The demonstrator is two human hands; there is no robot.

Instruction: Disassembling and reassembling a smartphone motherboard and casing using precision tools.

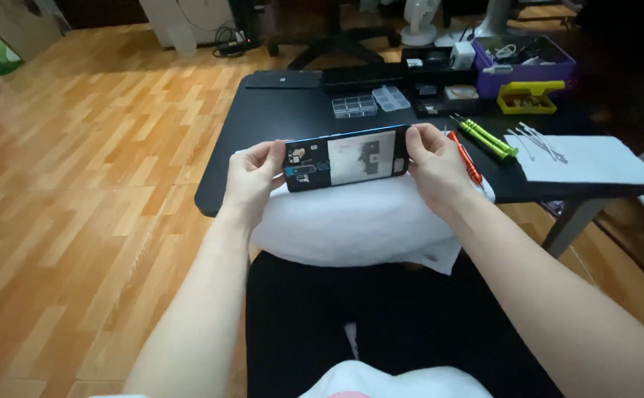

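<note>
I hold an opened smartphone sideways between both hands, its inner parts and a pale metal plate facing me. My left hand grips its left end and my right hand grips its right end. The phone hovers just above a white towel that drapes over the near edge of a low black table.
On the table sit an orange screwdriver, two green screwdrivers, tweezers on a white cloth, clear parts boxes, a yellow case and a purple bin. Wood floor lies to the left.
</note>
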